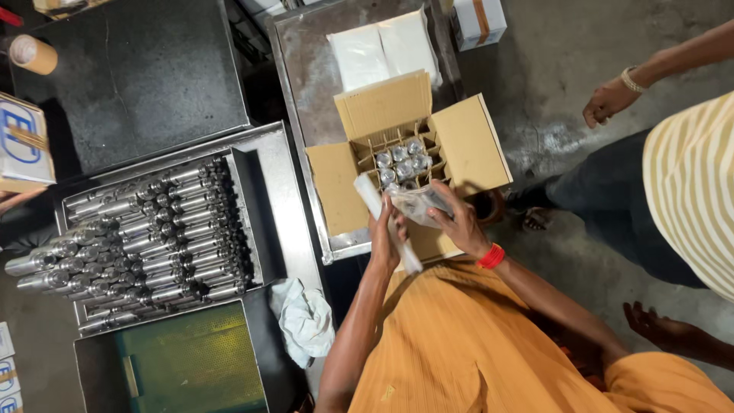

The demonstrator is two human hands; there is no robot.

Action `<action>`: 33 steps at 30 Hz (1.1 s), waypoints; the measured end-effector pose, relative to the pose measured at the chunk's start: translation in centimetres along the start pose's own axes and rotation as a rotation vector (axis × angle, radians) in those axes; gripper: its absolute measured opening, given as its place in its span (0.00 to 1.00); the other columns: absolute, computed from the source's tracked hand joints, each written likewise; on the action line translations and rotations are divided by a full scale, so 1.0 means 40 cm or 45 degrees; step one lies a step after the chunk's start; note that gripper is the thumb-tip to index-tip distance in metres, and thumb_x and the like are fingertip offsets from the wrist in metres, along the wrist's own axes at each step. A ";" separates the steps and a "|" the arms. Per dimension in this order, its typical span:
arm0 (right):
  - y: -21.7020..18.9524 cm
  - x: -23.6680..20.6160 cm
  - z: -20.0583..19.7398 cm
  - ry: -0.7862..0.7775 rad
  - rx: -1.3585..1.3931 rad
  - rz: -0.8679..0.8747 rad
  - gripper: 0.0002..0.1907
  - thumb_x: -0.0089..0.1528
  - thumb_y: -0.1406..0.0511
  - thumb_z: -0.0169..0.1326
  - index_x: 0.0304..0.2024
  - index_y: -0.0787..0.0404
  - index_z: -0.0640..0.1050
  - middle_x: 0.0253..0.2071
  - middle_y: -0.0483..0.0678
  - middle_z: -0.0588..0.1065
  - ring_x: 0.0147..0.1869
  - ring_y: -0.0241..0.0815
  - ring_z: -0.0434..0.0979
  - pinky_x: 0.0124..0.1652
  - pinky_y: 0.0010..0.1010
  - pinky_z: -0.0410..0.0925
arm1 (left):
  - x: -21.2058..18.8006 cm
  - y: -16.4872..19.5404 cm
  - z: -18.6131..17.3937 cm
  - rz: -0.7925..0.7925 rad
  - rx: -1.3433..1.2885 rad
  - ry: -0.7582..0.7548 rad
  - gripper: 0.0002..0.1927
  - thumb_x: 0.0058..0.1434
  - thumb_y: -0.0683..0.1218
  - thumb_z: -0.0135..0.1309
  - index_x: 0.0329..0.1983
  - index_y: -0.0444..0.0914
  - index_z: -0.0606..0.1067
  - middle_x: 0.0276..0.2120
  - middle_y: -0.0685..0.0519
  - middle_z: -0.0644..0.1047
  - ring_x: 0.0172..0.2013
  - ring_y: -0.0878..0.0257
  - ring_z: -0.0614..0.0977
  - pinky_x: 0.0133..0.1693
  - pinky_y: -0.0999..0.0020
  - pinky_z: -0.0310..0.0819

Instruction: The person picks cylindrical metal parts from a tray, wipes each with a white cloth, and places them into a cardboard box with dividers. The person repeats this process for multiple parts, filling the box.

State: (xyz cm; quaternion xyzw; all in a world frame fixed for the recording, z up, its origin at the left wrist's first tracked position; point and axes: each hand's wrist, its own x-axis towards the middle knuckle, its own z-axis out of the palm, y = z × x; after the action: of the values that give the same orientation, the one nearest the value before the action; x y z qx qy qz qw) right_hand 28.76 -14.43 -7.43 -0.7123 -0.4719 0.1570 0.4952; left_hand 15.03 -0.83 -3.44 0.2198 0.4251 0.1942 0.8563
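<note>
Head view: a clear plastic bag point(419, 203) with a metal part inside is gripped by the right hand point(457, 222), fingers closed around it, just above the open cardboard box point(466, 145). A white rolled strip point(382, 218) is clasped by the left hand point(386, 241), touching the bag. Several divider cells in the box are already filled with bagged metal parts point(404, 160); some cells near the hands look unfilled. Many unpacked metal cylinders point(153, 237) are stacked in a steel tray point(264, 145) to the left, so much packing is judged left.
</note>
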 end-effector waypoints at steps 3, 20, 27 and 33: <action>0.041 0.027 0.013 0.092 -0.493 0.023 0.22 0.66 0.63 0.58 0.63 0.57 0.74 0.61 0.57 0.73 0.58 0.51 0.76 0.52 0.38 0.73 | -0.026 -0.015 -0.038 0.106 0.070 0.085 0.11 0.65 0.50 0.59 0.44 0.41 0.71 0.22 0.59 0.65 0.19 0.70 0.67 0.18 0.74 0.57; 0.108 0.211 0.003 -0.220 -0.643 -0.360 0.08 0.62 0.73 0.57 0.37 0.57 0.85 0.40 0.45 0.82 0.45 0.42 0.80 0.43 0.35 0.74 | 0.018 -0.056 -0.097 0.221 -0.191 -0.017 0.11 0.66 0.44 0.55 0.49 0.37 0.70 0.31 0.51 0.74 0.32 0.60 0.79 0.34 0.67 0.75; -0.048 0.046 0.002 -0.368 0.311 0.217 0.11 0.62 0.68 0.56 0.48 0.63 0.78 0.38 0.46 0.81 0.39 0.39 0.83 0.39 0.29 0.77 | 0.003 -0.085 -0.087 0.294 -0.073 0.118 0.20 0.63 0.46 0.57 0.55 0.33 0.69 0.45 0.48 0.82 0.50 0.58 0.81 0.52 0.63 0.79; -0.035 -0.054 0.118 -0.350 -0.027 0.464 0.09 0.67 0.65 0.54 0.45 0.64 0.77 0.36 0.50 0.80 0.38 0.38 0.83 0.38 0.33 0.72 | -0.011 -0.149 -0.093 0.315 -0.199 0.171 0.22 0.60 0.45 0.64 0.54 0.36 0.70 0.42 0.52 0.79 0.43 0.58 0.80 0.43 0.61 0.76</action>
State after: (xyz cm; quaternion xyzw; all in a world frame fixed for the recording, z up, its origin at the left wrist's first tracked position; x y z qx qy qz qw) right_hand 23.69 -13.49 -8.93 -0.7630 -0.3999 0.3344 0.3822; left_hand 12.65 -5.21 -8.42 0.1897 0.4345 0.3451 0.8100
